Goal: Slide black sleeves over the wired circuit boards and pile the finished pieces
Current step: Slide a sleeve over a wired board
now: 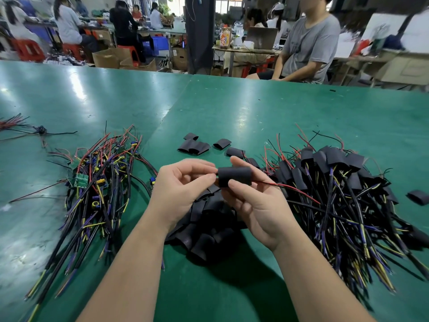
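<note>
The right hand [253, 203] held a black sleeve [234, 176] between its thumb and curled fingers, up over a heap of empty sleeves [209, 231]. The left hand [181, 184] pinched the sleeve's left end with bent fingers. A red wire [294, 190] stuck out its right end. Finished pieces [336, 177] lay piled on the right of the green table [255, 108], bare boards [97, 182] on the left.

One black sleeve [234, 176] is held level, red and black wires [290, 188] trailing from its right end. Unsleeved wired boards [99, 182] heap at left, loose sleeves [209, 228] in the middle, finished pieces [336, 182] piled right.
</note>
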`<state>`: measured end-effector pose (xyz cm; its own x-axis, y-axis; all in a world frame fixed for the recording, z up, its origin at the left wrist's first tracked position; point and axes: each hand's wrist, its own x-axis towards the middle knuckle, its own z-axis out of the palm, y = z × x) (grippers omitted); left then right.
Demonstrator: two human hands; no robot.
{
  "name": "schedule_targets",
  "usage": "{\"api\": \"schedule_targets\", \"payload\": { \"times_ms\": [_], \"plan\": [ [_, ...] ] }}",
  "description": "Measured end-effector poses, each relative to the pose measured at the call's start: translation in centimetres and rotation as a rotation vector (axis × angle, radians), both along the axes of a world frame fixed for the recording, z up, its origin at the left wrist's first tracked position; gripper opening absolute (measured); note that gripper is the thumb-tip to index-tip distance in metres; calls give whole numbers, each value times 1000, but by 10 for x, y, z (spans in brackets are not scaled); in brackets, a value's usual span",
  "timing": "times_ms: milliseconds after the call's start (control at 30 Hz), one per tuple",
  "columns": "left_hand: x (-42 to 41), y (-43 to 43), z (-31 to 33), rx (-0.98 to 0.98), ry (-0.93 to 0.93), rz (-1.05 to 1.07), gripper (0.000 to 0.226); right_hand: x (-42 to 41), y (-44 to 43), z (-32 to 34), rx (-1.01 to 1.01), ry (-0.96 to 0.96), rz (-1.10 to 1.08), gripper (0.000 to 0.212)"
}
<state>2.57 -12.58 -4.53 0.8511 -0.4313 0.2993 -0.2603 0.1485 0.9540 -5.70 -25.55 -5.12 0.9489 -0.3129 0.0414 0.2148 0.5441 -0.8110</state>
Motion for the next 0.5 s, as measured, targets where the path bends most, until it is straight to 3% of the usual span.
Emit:
{"api": "schedule_targets", "payload": {
  "times_ms": [133, 300, 400, 500],
  "plan": [
    [-2, 3, 5, -17, -112, -65, 27, -1, -2, 5, 32, -1, -8, 46],
    [-1, 1, 3, -89, -142, -4, 16, 1, -4, 25, 97, -49, -80, 45],
    [7, 5, 2, -133, -109, 136, 17, -7, -30, 54, 88, -61, -253, 43],
    [14, 10, 0, -129, -71, 259, 17, -21, -63, 81, -156, -5, -570, 32]
  ]
}}
